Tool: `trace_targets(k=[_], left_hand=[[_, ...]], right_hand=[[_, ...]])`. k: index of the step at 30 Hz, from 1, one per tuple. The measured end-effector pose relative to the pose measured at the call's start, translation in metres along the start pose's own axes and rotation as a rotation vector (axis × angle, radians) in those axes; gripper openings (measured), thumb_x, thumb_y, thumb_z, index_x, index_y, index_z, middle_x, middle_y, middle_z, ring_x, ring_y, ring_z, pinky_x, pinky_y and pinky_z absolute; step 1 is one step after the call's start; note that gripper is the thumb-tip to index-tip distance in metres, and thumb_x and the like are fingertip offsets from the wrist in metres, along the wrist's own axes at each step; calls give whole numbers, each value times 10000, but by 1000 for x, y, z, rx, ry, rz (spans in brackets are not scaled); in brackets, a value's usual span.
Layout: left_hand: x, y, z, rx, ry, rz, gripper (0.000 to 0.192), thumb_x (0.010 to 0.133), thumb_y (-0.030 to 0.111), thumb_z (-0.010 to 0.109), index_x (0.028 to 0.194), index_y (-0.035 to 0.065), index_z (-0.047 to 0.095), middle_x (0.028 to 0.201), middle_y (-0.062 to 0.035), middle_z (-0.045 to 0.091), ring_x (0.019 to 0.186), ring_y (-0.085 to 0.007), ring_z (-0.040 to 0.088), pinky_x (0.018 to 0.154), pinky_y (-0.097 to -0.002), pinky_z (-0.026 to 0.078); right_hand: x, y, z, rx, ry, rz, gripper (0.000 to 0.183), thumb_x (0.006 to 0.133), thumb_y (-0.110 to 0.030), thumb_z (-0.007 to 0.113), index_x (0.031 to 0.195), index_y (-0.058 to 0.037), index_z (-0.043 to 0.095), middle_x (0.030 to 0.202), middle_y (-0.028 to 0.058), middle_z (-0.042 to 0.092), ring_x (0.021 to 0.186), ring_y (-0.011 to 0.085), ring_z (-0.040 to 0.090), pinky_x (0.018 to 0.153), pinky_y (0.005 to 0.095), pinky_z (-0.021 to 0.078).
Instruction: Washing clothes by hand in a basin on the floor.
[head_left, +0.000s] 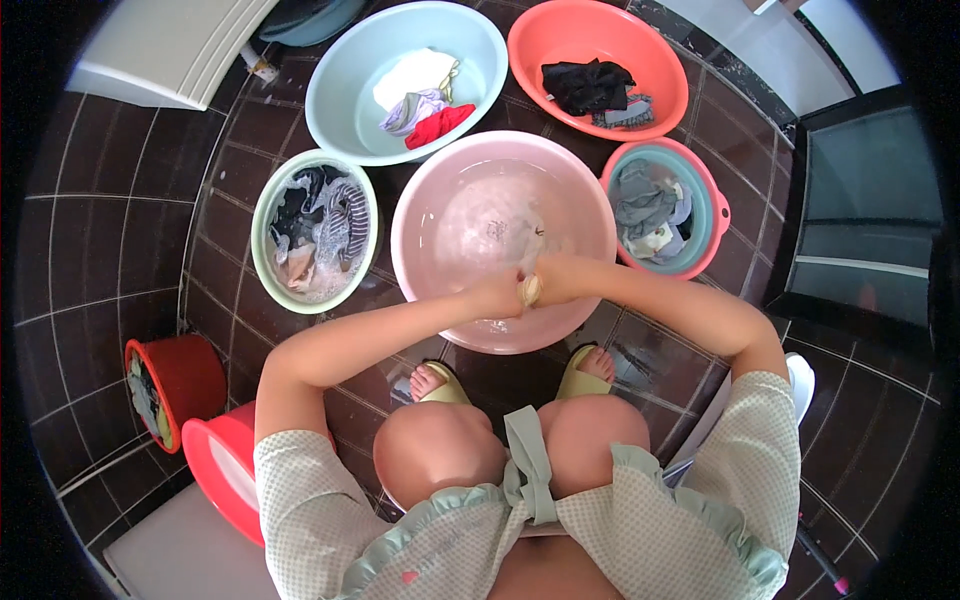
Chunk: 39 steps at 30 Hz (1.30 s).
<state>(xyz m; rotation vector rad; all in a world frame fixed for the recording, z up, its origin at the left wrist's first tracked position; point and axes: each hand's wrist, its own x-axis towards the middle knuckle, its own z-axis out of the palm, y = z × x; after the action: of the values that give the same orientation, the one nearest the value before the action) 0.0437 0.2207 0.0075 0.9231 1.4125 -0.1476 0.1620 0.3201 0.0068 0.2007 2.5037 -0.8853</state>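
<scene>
Over the near part of a pink plastic basin (412, 247) of water, my two hands are pressed together. My left hand (499, 294) is closed around a small cream cloth (531, 289), and my right hand (553, 280) grips it from the other side. Most of the cloth is hidden in my fists, with a bunched end showing between them. Ripples and a few bubbles show on the water beyond my hands.
A pale green basin (259, 240) of soapy laundry stands left, a blue basin (341, 120) and a coral basin (667, 71) with clothes behind. Nested basins (721, 214) hold garments at right. A red bucket (191, 375) of cloth lies tipped at left, beside another red basin (217, 480).
</scene>
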Motion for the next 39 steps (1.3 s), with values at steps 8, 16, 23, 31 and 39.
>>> trace_targets(k=[8, 16, 23, 31, 39], left_hand=[[-31, 23, -48, 1019, 565, 690, 354, 703, 151, 603, 1033, 129, 476, 604, -78, 580, 567, -297, 590, 511, -399, 470], [-14, 21, -47, 743, 968, 1306, 322, 632, 182, 569, 950, 178, 517, 557, -8, 534, 452, -192, 540, 375, -330, 411], [-23, 13, -49, 767, 1058, 1118, 372, 633, 182, 616, 1000, 142, 570, 558, -26, 502, 496, -208, 552, 418, -332, 429], [0, -36, -33, 688, 877, 662, 184, 698, 189, 612, 879, 163, 593, 588, -68, 560, 488, -204, 555, 409, -325, 429], [-23, -32, -28, -1167, -681, 226, 274, 869, 292, 514, 746, 48, 515, 459, 18, 406, 351, -78, 342, 313, -198, 212]], right_hand=[[-23, -30, 7, 1871, -389, 263, 250, 728, -123, 528, 560, -155, 345, 457, -63, 301, 358, 52, 251, 354, 203, 200], [-31, -73, 12, 2579, -583, -236, 207, 694, -61, 445, 571, -156, 308, 465, -64, 239, 380, 48, 178, 377, 196, 158], [-15, -46, 15, 2411, -630, -308, 261, 770, -115, 495, 581, -163, 322, 475, -68, 239, 379, 36, 188, 382, 192, 196], [-24, -23, 6, 735, 259, 213, 338, 763, -115, 535, 1097, -111, 476, 813, 56, 540, 593, 156, 512, 492, 266, 396], [-15, -29, -20, -266, 1042, -282, 464, 664, -102, 575, 1121, -138, 507, 939, 66, 564, 720, 233, 595, 652, 384, 492]])
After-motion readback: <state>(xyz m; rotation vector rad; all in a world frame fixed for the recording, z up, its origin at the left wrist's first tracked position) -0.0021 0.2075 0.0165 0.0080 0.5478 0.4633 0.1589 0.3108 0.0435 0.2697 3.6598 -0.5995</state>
